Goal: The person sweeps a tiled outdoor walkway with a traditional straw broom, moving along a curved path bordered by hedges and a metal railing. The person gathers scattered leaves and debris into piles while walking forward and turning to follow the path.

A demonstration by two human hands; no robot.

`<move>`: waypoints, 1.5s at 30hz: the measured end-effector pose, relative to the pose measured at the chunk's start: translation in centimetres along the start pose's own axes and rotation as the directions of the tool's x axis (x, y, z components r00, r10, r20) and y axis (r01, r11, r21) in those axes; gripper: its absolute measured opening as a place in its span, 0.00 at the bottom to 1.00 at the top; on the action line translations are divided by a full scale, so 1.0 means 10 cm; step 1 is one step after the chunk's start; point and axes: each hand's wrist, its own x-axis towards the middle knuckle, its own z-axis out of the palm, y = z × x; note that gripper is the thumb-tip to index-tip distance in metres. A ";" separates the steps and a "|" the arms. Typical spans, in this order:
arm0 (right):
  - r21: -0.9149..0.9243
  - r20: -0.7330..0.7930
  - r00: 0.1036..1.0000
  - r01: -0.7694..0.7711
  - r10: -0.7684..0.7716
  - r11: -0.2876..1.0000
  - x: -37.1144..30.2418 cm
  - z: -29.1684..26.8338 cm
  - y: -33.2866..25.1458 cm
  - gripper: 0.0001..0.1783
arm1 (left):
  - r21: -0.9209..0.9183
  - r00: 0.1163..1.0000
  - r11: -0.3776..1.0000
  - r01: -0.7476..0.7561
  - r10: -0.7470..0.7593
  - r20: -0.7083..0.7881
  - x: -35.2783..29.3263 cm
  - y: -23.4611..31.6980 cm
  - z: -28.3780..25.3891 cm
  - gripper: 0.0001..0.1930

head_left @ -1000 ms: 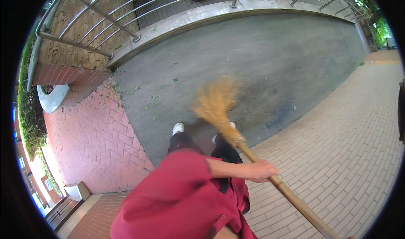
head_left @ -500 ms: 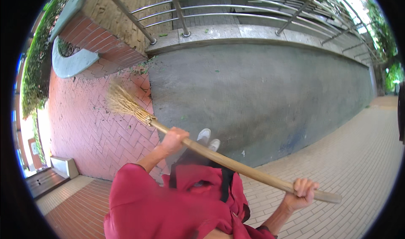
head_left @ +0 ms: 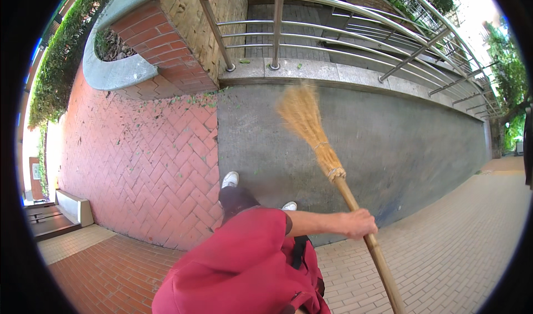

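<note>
A straw broom (head_left: 311,122) with a long wooden handle slants from the top middle toward the lower right. My left hand (head_left: 361,223) is closed round the handle, a short way below the binding where the bristles meet the wood. The bristles look smeared by motion and spread over the grey pavement (head_left: 261,125), close to the stone kerb. Past my left hand the handle runs out of the lower edge, and my right hand is out of the picture.
Leaf bits (head_left: 139,117) lie on the red herringbone bricks (head_left: 155,181) at left. A brick planter (head_left: 152,36) stands at the upper left. Metal railings (head_left: 355,11) rise from the stone kerb (head_left: 311,71) at the far side. Pale tiles (head_left: 433,236) cover the ground at right.
The bristle end has swung from the red bricks at left to the grey pavement on the right. My left hand has moved right with the handle. My right hand has left the picture.
</note>
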 end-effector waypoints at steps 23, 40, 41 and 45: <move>0.341 0.322 0.947 -0.128 0.012 0.931 -1.59 2.49 -1.09 0.07 | -0.116 0.981 0.989 -0.087 0.065 -0.182 -2.70 0.78 -1.61 0.05; 0.487 0.159 0.982 -0.164 0.098 0.858 -2.58 2.76 -0.64 0.13 | 0.158 0.940 0.987 0.026 0.030 -0.340 -2.85 -0.27 -1.98 0.10; 0.515 0.098 0.989 -0.146 0.112 0.845 -2.62 2.74 -0.59 0.12 | 0.194 0.934 0.976 0.095 -0.020 -0.356 -2.87 -0.36 -2.04 0.10; 0.503 0.031 0.996 -0.090 0.086 0.860 -2.85 2.56 -0.57 0.11 | 0.212 0.923 0.976 0.041 0.045 -0.383 -3.00 -0.46 -2.12 0.09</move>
